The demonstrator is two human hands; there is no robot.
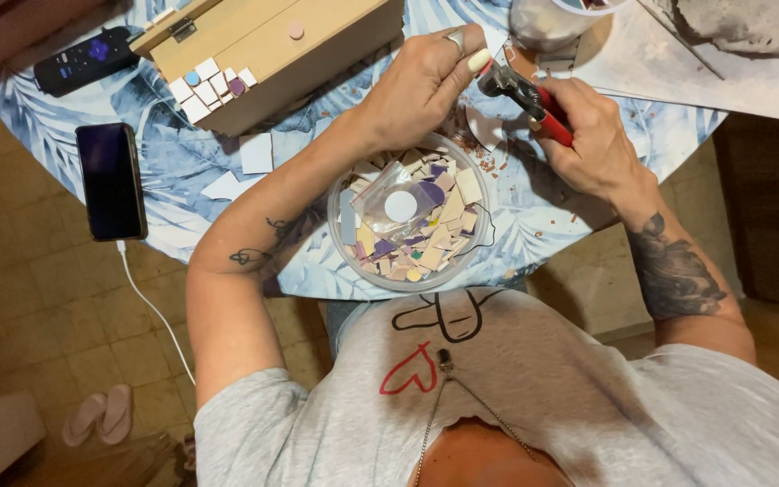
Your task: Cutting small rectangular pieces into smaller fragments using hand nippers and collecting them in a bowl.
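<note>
Near the tabletop's [182, 162] front edge sits a clear bowl [346, 257] heaped with cut tile pieces. Just beyond it, the left hand [421, 86] pinches closed around a small piece I cannot make out, held up to the nippers [525, 95]. The right hand [592, 135] is wrapped tight on their red handles. Chips [484, 158] litter the cloth beneath. Toward the far edge stands a wooden box [272, 45]; only one corner carries a patch of glued tiles [209, 86], the rest bare wood. By that showing, the tiling looks barely begun, with cutting in hand. A phone [112, 180] lies at the left edge, a remote [83, 59] beyond it.
</note>
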